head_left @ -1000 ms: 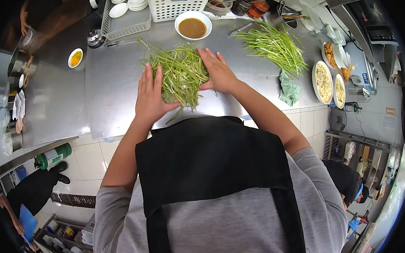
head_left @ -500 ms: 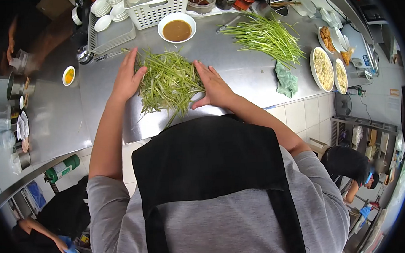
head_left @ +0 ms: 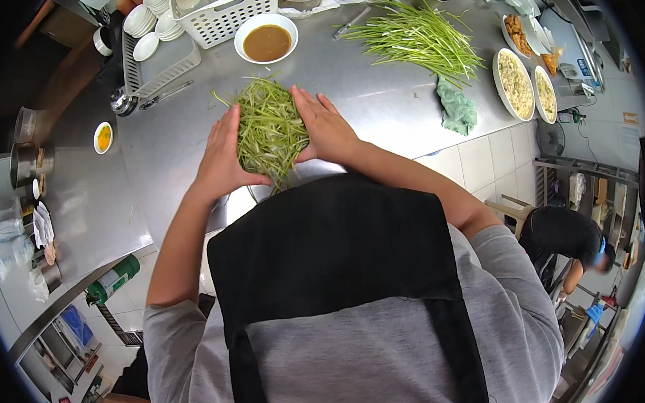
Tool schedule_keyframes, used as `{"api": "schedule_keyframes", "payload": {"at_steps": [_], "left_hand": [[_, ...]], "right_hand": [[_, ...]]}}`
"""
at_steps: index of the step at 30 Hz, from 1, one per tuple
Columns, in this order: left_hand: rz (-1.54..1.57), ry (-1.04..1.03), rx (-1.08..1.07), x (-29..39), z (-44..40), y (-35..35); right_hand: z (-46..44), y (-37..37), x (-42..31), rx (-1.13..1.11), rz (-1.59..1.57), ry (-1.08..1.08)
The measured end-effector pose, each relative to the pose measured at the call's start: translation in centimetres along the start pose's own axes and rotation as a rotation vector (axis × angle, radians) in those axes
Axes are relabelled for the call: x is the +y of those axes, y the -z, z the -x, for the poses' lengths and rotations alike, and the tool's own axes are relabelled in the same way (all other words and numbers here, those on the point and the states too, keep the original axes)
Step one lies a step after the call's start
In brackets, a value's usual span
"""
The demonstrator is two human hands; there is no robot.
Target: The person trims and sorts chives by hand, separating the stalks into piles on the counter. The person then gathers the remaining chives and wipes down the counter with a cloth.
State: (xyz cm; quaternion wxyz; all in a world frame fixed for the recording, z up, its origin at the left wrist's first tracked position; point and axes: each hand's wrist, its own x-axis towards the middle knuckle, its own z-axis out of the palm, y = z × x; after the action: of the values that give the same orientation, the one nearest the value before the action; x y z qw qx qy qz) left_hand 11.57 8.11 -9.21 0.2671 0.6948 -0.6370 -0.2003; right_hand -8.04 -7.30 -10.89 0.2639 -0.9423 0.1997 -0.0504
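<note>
A pile of thin green stalks [head_left: 269, 128] lies on the steel table [head_left: 174, 147], close to its front edge. Against the pile's left side rests my left hand [head_left: 225, 157], its fingers stretched out and thumb apart. My right hand [head_left: 326, 128] lies along the right side in the same way, fingers extended. Neither hand is closed round the stalks. Behind the pile stands a white bowl of brown sauce [head_left: 267, 43]. Farther right is a second, longer bunch of green stalks [head_left: 423, 39], with a crumpled green cloth [head_left: 456, 108] below it.
Back left are a white basket [head_left: 225, 18] and a tray with small dishes [head_left: 162, 64]. A small bowl of yellow food [head_left: 103, 138] stands left. Oval dishes of food [head_left: 515, 83] sit right. A person [head_left: 563, 236] bends over at right; part of another person [head_left: 128, 394] shows lower left.
My left hand moved off the pile's left side, then came back in against it. The pile is narrower than half a second ago. The camera view has shifted, and the people nearby have moved.
</note>
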Motion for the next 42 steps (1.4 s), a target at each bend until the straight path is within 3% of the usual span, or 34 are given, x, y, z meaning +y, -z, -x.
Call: {"api": "schedule_keyframes", "payload": {"at_steps": [4,8,15,19,22,24,25,29,32,34,38,41,42], "left_hand": [[-0.179,-0.007,0.138,0.5,0.5,-2.8],[-0.102,-0.021,0.312,1.0,-0.1,-4.2],[0.078,-0.040,0.311,1.0,-0.9,-4.0],[0.256,-0.023,0.288,1.3,-0.7,-3.2],[0.280,-0.016,0.321,0.8,-0.7,-3.5],[0.263,-0.015,0.363,0.2,-0.6,-4.2],[0.339,0.025,0.422,0.0,-0.6,-4.4],[0.555,0.095,0.497,0.6,-0.5,-3.9],[0.520,0.121,0.604,0.3,-0.6,-3.7],[0.501,0.102,0.623,-1.0,-0.4,-3.1],[0.430,0.095,0.748,-2.0,0.5,-0.9],[0.408,0.124,0.787,-2.5,1.8,1.0],[0.408,0.121,0.791,-2.4,2.3,1.7]], "right_hand": [[-0.8,-0.6,-0.4,0.017,-0.008,0.041],[-1.2,-1.2,-1.4,-0.011,-0.187,0.023],[-1.6,-2.6,-2.9,0.055,-0.489,-0.005],[-1.4,-3.0,-3.1,0.059,-0.384,0.018],[-1.4,-1.7,-4.2,-0.047,-0.441,0.024],[-1.4,-0.3,-5.7,-0.179,-0.801,-0.070],[-1.4,-0.1,-6.1,-0.170,-0.799,-0.073],[-1.8,0.0,-6.6,-0.070,-0.722,-0.026],[-1.5,0.6,-5.9,0.057,-0.531,-0.006],[-0.3,2.0,-4.6,0.094,-0.556,-0.120],[4.4,6.0,4.0,0.419,-0.012,-0.112],[11.2,10.0,11.1,0.724,0.423,-0.395],[13.4,10.6,12.9,0.730,0.558,-0.506]]}}
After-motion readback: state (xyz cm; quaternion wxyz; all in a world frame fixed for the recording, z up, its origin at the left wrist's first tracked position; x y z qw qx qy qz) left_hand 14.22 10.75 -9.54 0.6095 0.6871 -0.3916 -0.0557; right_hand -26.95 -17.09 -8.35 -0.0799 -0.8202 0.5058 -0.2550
